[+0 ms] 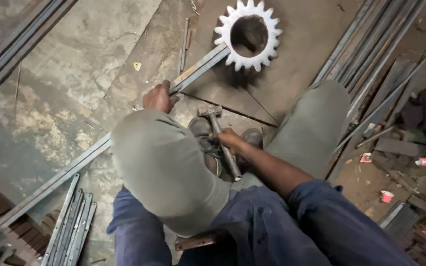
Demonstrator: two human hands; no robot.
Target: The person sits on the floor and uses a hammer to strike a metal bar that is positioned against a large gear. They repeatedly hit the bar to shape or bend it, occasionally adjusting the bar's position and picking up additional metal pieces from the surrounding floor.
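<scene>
Here, the left hand (159, 97) is closed around a long flat metal bar (200, 66) that lies on the floor and leans on a big toothed gear (249, 34), while the right hand (229, 139) grips a hammer (219, 133) by the shoes (200, 129)

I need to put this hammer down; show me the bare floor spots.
Bare concrete lies left of the long steel bar, up to the rods at top left. The floor plate right of the toothed sprocket is bare too. Crowded: the right side, with steel strips and scraps.
</scene>
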